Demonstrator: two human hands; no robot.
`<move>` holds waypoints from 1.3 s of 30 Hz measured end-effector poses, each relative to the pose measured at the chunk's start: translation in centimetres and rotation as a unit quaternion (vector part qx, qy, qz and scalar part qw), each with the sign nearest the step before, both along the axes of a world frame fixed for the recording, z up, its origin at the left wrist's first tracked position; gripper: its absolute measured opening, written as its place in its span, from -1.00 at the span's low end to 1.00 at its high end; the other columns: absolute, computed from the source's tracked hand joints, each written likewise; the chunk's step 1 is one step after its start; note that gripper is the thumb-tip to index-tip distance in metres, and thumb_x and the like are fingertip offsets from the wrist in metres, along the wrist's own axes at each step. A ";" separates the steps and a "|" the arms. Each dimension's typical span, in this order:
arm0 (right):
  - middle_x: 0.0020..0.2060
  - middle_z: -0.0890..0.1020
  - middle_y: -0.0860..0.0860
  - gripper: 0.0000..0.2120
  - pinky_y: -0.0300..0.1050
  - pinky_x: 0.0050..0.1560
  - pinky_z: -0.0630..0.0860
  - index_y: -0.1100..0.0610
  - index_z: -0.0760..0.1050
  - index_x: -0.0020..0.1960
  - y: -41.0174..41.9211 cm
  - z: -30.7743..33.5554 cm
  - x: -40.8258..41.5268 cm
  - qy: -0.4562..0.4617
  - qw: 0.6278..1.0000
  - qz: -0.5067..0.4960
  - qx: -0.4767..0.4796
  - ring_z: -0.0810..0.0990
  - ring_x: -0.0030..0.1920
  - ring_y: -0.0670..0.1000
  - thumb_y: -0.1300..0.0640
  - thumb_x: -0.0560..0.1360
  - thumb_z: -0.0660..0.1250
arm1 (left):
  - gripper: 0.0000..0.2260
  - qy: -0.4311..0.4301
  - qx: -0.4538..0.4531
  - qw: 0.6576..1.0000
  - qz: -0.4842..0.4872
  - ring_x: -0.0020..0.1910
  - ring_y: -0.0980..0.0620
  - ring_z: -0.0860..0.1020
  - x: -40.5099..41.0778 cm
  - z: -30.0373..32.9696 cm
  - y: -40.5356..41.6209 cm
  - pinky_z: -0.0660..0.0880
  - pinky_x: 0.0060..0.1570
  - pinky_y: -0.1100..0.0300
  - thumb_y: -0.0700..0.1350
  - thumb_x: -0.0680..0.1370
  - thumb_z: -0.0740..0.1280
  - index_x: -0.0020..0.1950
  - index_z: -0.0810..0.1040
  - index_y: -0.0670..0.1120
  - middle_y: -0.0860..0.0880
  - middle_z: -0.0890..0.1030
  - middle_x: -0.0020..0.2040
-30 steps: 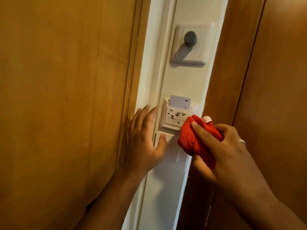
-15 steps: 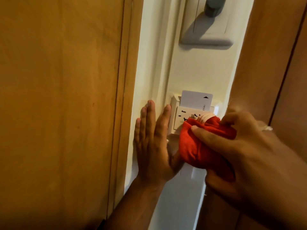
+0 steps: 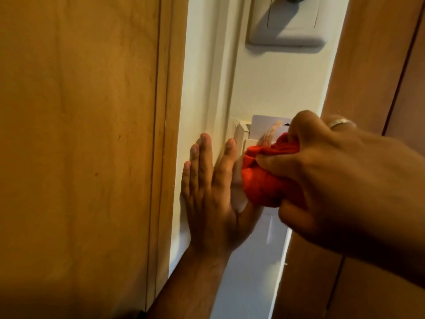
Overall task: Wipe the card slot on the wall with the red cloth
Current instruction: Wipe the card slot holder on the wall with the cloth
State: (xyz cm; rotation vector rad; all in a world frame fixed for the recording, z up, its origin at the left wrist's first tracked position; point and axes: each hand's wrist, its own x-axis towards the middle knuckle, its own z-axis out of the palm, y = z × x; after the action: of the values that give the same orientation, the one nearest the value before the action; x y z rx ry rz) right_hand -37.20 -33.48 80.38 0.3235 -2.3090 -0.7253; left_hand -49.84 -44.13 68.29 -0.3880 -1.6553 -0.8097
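The white card slot [image 3: 242, 134] sits on a narrow white wall strip, with a white card [image 3: 264, 125] standing in its top. My right hand [image 3: 326, 176] is shut on the bunched red cloth [image 3: 266, 178] and presses it against the slot's front, hiding most of the face. A ring shows on that hand. My left hand [image 3: 211, 194] lies flat on the wall just left of the slot, fingers spread and pointing up, thumb tucked under the cloth.
A white wall plate with a dark knob [image 3: 287, 21] is mounted above the slot. A brown wooden door panel [image 3: 80, 146] fills the left side. Brown wooden panelling [image 3: 372, 72] borders the wall strip on the right.
The view has moved closer to the wall. My right hand has slid the red cloth up over the slot's face. My left hand stays flat beside it.
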 end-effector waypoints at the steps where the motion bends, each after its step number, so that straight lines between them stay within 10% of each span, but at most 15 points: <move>1: -0.11 0.43 0.09 -0.45 -0.15 -0.42 0.28 -0.13 0.48 0.16 0.1 0.3 0.0 0.005 1.000 -0.002 -0.003 0.27 -0.28 0.04 -0.27 0.22 0.17 | -0.27 -0.004 -0.002 1.000 0.005 0.62 -0.08 0.02 0.0 0.0 0.0 -0.12 0.57 0.04 0.40 0.52 -0.04 0.57 0.18 -0.01 -0.11 0.10 0.61; 9: -0.10 0.42 0.05 -0.43 -0.26 -0.48 0.01 -0.17 0.43 0.19 0.4 1.3 0.5 -0.017 0.998 -0.038 0.056 0.33 -0.27 0.02 -0.25 0.19 0.30 | -0.27 -0.008 -0.002 1.000 0.013 0.62 -0.05 0.03 0.0 0.0 -0.1 -0.11 0.57 0.05 0.41 0.51 -0.02 0.57 0.19 0.02 -0.09 0.11 0.62; 39: -0.07 0.48 0.14 -0.43 -0.12 -0.47 0.35 -0.13 0.46 0.23 4.5 0.1 0.9 0.000 0.998 0.036 0.041 0.47 -0.18 0.21 -0.21 0.22 0.33 | -0.32 0.013 0.009 1.000 0.026 0.62 -0.05 0.06 -0.6 -0.3 0.1 -0.08 0.57 0.07 0.32 0.53 0.14 0.57 0.18 0.03 -0.07 0.10 0.62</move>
State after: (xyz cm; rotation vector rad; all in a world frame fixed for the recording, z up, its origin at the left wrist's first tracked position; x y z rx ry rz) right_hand -36.33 -29.01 80.47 0.4422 -2.2586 -0.7851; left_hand -50.43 -44.07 67.97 -0.3417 -1.6260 -0.7767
